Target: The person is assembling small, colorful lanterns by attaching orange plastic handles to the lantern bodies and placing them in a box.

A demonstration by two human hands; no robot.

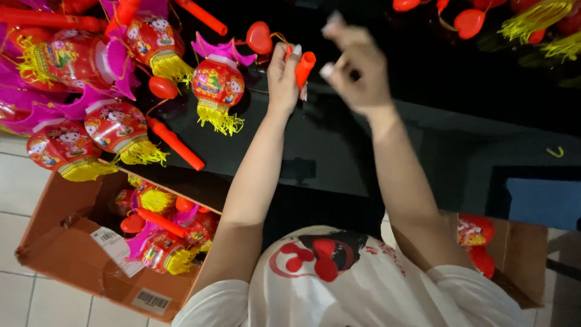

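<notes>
Gripping a red tube [304, 68], the left hand [283, 79] faces the loosely curled right hand [357, 69], lanterns [216, 85] beside.

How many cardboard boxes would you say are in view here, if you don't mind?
2. One open box sits on the floor at lower left, holding lanterns; another box is at lower right, partly hidden behind the person's right arm.

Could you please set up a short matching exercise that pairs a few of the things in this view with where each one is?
Things:
1. red tube
2. cardboard box
3. lantern with yellow tassel
4. loose red handle stick

Places:
A. on the tiled floor, lower left
B. in the left hand
C. on the black table, just left of the left hand
D. on the table edge, above the box

Pairs: 1-B, 2-A, 3-C, 4-D
</notes>
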